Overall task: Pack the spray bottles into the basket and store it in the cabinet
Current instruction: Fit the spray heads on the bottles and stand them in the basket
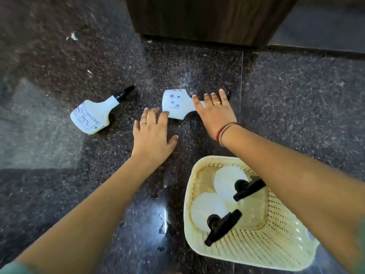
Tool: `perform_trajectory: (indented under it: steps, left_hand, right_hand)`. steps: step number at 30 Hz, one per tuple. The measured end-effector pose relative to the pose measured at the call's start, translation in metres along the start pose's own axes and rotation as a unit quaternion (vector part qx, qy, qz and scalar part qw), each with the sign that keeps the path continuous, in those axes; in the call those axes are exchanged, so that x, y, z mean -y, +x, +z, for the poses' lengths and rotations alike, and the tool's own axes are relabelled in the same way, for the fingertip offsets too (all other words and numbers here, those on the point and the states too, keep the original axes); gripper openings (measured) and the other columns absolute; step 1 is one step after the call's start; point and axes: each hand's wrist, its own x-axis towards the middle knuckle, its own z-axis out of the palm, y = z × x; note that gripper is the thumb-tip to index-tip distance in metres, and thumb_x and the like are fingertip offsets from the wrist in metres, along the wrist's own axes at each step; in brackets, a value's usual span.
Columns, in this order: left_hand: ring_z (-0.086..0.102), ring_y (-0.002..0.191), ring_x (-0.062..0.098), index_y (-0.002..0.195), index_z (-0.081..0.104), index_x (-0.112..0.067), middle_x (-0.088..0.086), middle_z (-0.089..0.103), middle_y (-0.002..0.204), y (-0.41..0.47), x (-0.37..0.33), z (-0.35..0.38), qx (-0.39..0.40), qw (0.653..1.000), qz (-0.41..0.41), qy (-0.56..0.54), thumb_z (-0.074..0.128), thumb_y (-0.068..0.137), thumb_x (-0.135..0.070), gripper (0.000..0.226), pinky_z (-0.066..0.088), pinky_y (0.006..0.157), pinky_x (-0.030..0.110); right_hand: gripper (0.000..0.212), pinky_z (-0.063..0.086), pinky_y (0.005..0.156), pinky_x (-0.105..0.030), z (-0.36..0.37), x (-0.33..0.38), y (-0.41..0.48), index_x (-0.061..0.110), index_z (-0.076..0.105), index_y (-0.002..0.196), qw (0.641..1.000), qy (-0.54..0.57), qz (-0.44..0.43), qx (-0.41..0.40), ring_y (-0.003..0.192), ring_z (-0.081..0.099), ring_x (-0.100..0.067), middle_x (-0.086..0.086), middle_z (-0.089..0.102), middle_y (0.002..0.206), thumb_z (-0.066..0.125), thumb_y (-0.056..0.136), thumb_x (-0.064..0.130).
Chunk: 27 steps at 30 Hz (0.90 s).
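Dark speckled granite floor [296, 99], wood cabinet [207, 18] behind. Spray bottle [175, 104] lies flat w/ nozzle end right, under splayed right hand [215, 113]; left hand [153, 135] spread at its base. Basket [256, 244] nearby.

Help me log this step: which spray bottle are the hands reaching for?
The white bottle with blue heart marks, lying on the floor between the left hand and right hand. The labelled bottle lies apart, leftward; two stand in the basket.
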Motion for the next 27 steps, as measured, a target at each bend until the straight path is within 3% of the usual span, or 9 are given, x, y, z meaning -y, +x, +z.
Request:
perform_trajectory:
  steps: [4,8,13,15,17,19,22,24,27]
  left_hand:
    - [0.008,0.143,0.032,0.142,0.019,-0.021,0.010,0.022,0.150,0.007,0.006,0.019,0.019,1.000,-0.004,-0.012,0.062,0.081,-0.043,0.077,0.016,0.112,0.058]
    - [0.005,0.143,0.032,0.142,0.017,-0.022,0.010,0.021,0.151,0.014,0.012,0.029,0.025,0.999,-0.025,-0.023,0.062,0.081,-0.041,0.078,0.012,0.112,0.058]
    - [0.003,0.143,0.033,0.144,0.015,-0.022,0.010,0.017,0.152,0.016,-0.007,0.030,-0.003,1.000,0.010,-0.020,0.068,0.078,-0.034,0.086,0.012,0.113,0.058]
    - [0.005,0.143,0.035,0.144,0.015,-0.024,0.011,0.017,0.152,0.014,-0.016,0.025,-0.033,0.998,0.007,-0.051,0.073,0.075,-0.031,0.091,0.013,0.113,0.058]
    - [0.007,0.142,0.037,0.143,0.016,-0.026,0.012,0.018,0.151,0.010,-0.025,0.020,-0.057,0.996,0.006,-0.073,0.076,0.072,-0.031,0.094,0.013,0.112,0.059]
    - [0.008,0.142,0.038,0.143,0.017,-0.028,0.012,0.020,0.151,0.005,-0.036,0.017,-0.070,0.994,0.005,-0.082,0.076,0.070,-0.037,0.094,0.014,0.111,0.060]
    - [0.007,0.142,0.036,0.143,0.018,-0.031,0.011,0.021,0.151,-0.001,-0.056,0.019,-0.042,0.994,0.042,-0.088,0.071,0.071,-0.049,0.091,0.012,0.110,0.062]
    - [0.006,0.143,0.034,0.144,0.020,-0.030,0.009,0.021,0.151,0.002,-0.066,0.025,-0.024,0.994,0.064,-0.089,0.065,0.073,-0.057,0.088,0.011,0.110,0.062]
    - [0.009,0.142,0.033,0.141,0.025,-0.024,0.009,0.026,0.149,0.012,-0.053,0.027,-0.045,0.993,0.022,-0.105,0.057,0.071,-0.068,0.088,0.012,0.111,0.060]
  right_hand:
    - [0.056,-0.006,0.116,-0.051,0.019,0.000,0.029,0.005,0.008,0.149,0.997,-0.053,0.025,0.048,0.139,0.027,-0.036,-0.020,0.039,0.145,0.028,0.096,0.014]
    - [0.053,-0.008,0.116,-0.051,0.030,-0.001,0.038,0.009,0.027,0.142,0.999,-0.010,0.028,0.025,0.105,0.059,-0.031,-0.009,0.068,0.104,0.040,0.091,0.013]
    - [0.038,0.009,0.116,-0.048,0.012,-0.004,0.017,0.008,0.049,0.119,0.996,0.083,0.032,-0.031,0.099,0.061,-0.029,-0.014,0.064,0.108,0.046,0.089,0.033]
    - [0.036,0.024,0.107,-0.044,-0.007,-0.005,0.001,0.008,0.056,0.109,0.990,0.114,0.032,-0.081,0.089,0.064,-0.030,-0.015,0.068,0.100,0.042,0.090,0.035]
    - [0.032,0.036,0.087,-0.041,-0.027,-0.013,-0.018,0.010,0.060,0.101,0.980,0.150,0.048,-0.123,0.083,0.064,-0.033,-0.015,0.069,0.092,0.039,0.091,0.032]
    - [0.026,0.035,0.066,-0.038,-0.043,-0.026,-0.034,0.011,0.059,0.098,0.961,0.193,0.091,-0.173,0.079,0.064,-0.038,-0.017,0.069,0.087,0.040,0.091,0.027]
    - [0.027,0.032,0.056,-0.036,-0.050,-0.042,-0.055,0.008,0.053,0.106,0.952,0.224,0.130,-0.161,0.076,0.062,-0.041,-0.021,0.067,0.085,0.035,0.095,0.025]
    - [0.042,0.035,0.058,-0.036,-0.045,-0.049,-0.072,0.010,0.053,0.105,0.953,0.247,0.134,-0.111,0.080,0.062,-0.039,-0.019,0.066,0.088,0.029,0.098,0.044]
    - [0.072,0.038,0.059,-0.034,-0.041,-0.054,-0.095,0.017,0.051,0.095,0.949,0.268,0.134,-0.097,0.069,0.057,-0.028,-0.006,0.059,0.072,0.025,0.076,0.081]
